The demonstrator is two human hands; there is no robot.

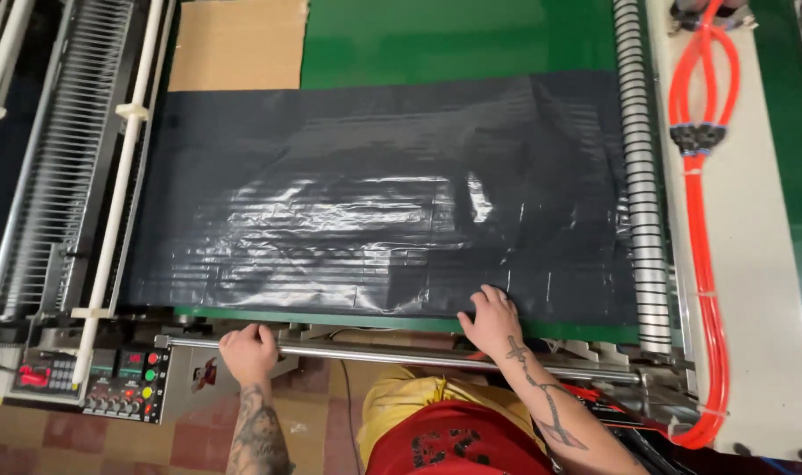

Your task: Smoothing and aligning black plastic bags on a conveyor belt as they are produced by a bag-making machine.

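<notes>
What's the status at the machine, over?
Left hand gripping metal rail. Right hand flat on black plastic sheet. Nothing lying on it.

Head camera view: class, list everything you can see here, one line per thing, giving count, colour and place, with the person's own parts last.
Sheet of black plastic film: one, black and glossy, spread flat across the green belt.
Green conveyor belt: one, green, under the film and beyond it at the top.
Brown cardboard piece: one, brown, top left beside the belt.
Ribbed metal roller: one, silver, along the film's right edge.
Orange hoses: a bundle, orange, on the pale panel at right.
Steel rail: one, silver, along the near edge.
Control panel with coloured buttons: one, black, bottom left.
Left hand: one, gripping the rail.
Right hand: one, fingers flat on the film's near edge.
</notes>
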